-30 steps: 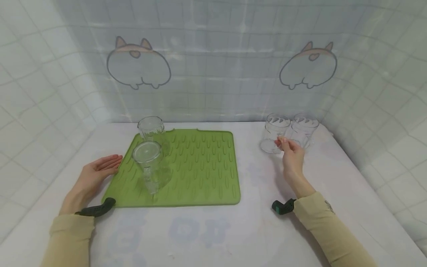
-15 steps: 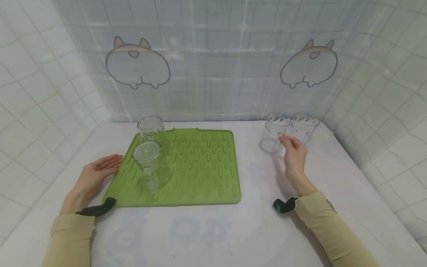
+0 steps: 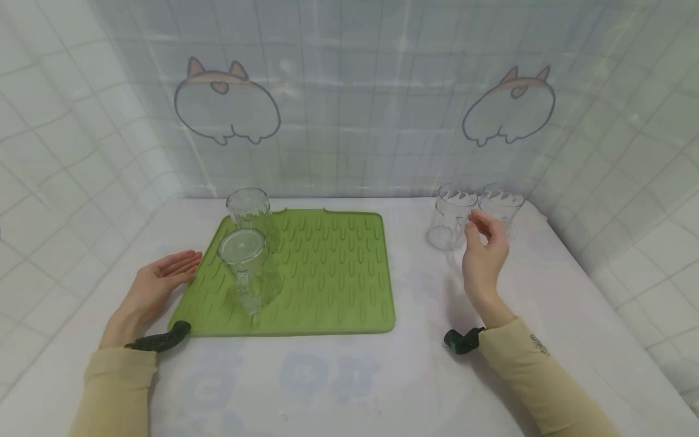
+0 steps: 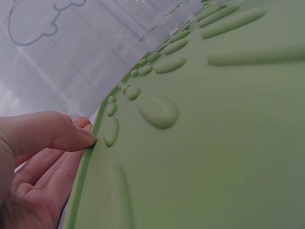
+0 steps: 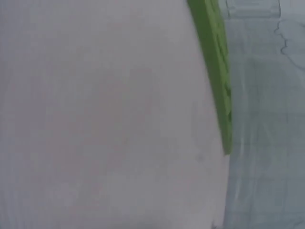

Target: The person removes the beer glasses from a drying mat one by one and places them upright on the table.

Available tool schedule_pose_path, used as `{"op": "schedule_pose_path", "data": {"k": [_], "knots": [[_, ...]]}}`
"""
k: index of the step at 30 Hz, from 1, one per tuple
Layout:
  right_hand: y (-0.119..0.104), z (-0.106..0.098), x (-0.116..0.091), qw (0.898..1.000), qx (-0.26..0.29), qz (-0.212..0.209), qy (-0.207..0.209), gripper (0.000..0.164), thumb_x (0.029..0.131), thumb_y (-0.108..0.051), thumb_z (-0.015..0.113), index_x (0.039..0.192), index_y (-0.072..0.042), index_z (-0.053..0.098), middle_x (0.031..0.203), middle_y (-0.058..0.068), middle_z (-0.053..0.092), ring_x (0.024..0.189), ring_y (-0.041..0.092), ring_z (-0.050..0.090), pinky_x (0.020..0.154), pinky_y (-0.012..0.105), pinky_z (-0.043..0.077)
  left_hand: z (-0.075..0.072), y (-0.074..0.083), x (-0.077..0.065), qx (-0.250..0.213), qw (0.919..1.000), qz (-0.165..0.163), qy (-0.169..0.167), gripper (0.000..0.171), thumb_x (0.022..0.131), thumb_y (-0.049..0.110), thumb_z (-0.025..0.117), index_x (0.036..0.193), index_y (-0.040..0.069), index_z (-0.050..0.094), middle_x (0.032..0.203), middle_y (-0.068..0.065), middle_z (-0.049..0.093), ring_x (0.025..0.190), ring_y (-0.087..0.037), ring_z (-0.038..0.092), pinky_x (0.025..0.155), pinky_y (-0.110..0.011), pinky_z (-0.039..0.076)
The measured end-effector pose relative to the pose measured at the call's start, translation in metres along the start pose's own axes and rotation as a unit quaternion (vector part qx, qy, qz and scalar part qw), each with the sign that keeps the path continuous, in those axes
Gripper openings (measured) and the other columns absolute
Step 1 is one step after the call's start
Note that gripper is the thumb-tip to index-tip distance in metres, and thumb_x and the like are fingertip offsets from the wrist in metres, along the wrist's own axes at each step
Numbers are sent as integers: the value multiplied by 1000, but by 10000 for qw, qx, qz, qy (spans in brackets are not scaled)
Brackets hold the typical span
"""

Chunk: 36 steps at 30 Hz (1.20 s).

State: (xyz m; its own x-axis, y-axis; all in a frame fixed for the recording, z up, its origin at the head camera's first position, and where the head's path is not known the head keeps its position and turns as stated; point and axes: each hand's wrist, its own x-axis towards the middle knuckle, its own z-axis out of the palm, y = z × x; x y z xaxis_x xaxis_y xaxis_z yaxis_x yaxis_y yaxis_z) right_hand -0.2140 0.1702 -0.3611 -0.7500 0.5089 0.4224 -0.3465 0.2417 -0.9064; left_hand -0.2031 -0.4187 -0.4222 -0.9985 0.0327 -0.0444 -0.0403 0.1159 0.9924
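My left hand (image 3: 153, 285) lies beside the left edge of a green drying mat (image 3: 327, 273), fingers extended; in the left wrist view its thumb (image 4: 71, 137) touches the mat's rim. Two clear glass mugs stand on the mat's left part: a front mug (image 3: 243, 250), bottom up, with its handle toward me, and a rear mug (image 3: 247, 205) behind it. At the right, my right hand (image 3: 483, 261) is just in front of two more glass mugs, a nearer-left mug (image 3: 449, 212) and a right mug (image 3: 503, 199). Its fingers are loosely bent, thumb apart, holding nothing. It partly hides the right mug.
All stands on a white table (image 3: 415, 376) with faint blue print. A tiled-pattern curtain (image 3: 366, 121) with animal drawings closes off the back and sides. The right wrist view has mostly table surface and the mat's edge (image 5: 217, 71).
My right hand's fingertips have left the handle area of the left mug of the right pair; the hand has risen slightly and its thumb and fingers have parted. The left hand stays put.
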Motion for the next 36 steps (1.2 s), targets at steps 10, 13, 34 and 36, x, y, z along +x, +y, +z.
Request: {"op": "schedule_pose_path", "data": {"k": [10,13,34,36], "knots": [[-32,14,-28,9823,510,1128,-1406,25,100,-8,58,123,-2,64,116,7,64,106,11,59,96,21,48,-1,1,-2,-43,10000,-51,-5,72,95,8,68,152,-9,28,127,16,66,108,8,63,91,-9,52],[-38,20,-37,9684,684,1558,-1824,25,100,-9,58,123,-3,64,119,11,65,112,12,58,106,26,45,0,1,-1,-126,9999,-34,4,72,95,7,68,152,-9,28,125,17,67,108,8,64,91,-10,53],[-66,65,-112,9080,1086,2004,-3515,22,97,-14,64,117,-6,69,116,7,70,110,17,62,104,37,48,-2,1,-1,-453,9989,62,-103,73,94,4,68,152,-12,25,121,18,68,108,6,65,90,-11,53],[-67,67,-115,9043,1113,1980,-3615,22,96,-14,64,117,-6,69,116,7,70,109,16,62,103,37,48,0,1,0,-520,9985,104,-137,74,94,2,67,152,-12,24,121,18,68,108,5,65,91,-11,54]]}}
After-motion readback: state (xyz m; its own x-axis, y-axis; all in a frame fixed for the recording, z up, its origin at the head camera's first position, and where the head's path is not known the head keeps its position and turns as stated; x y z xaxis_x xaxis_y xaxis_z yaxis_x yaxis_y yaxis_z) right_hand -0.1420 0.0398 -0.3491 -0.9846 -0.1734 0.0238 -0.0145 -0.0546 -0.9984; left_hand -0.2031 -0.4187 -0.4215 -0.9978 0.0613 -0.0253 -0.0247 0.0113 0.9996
